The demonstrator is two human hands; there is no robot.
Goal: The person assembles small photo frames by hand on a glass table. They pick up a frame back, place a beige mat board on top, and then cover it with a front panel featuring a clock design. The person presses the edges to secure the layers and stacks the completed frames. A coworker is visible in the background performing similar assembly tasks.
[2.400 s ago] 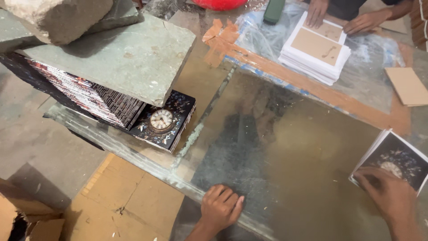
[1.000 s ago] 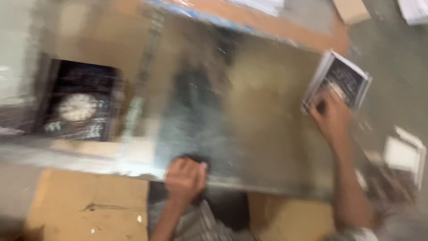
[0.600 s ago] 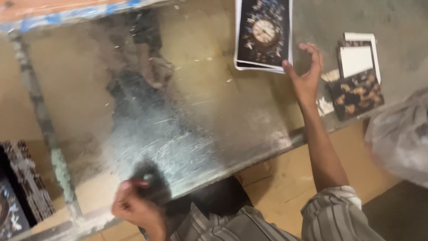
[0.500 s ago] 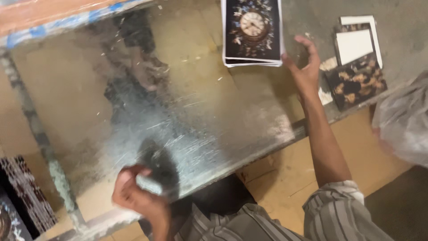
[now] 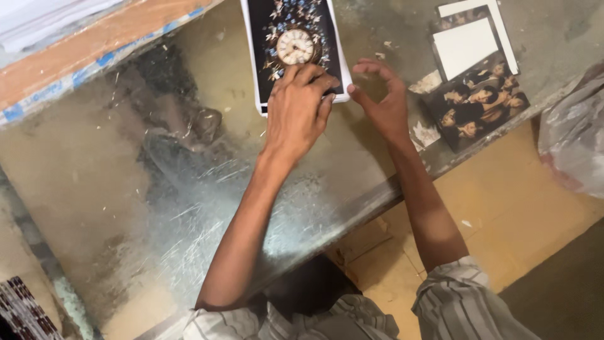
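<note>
Head view, one moment, items listed from largest to smallest.

Worktop (image 5: 157,189): scratched, reflective metal sheet filling most of the frame, its near edge running from 7 o'clock toward 3 o'clock. A wooden strip with blue tape (image 5: 94,56) borders it at 10 o'clock.

Plastic bag (image 5: 576,145): translucent, crumpled, at 3 o'clock, off the worktop's edge.

Clock print stack (image 5: 289,25): dark cards with a white border, showing a clock face among blue and pale flecks, lying flat at 12 o'clock on the worktop.

Left hand (image 5: 299,110): palm down, fingers (image 5: 314,79) pressed flat on the near end of the clock print stack, not curled around it.

Right hand (image 5: 380,101): just beside the stack at its 4 o'clock corner, fingers bent and spread, thumb tip touching or almost touching the white border; nothing is clasped.

Group photo print (image 5: 475,104): dark card showing several people, at 2 o'clock near the worktop's edge.

White cards (image 5: 469,41): blank-faced, overlapping, just beyond the group photo print at 1 o'clock.

Patterned stack edge (image 5: 25,311): at 8 o'clock, only partly visible.
</note>
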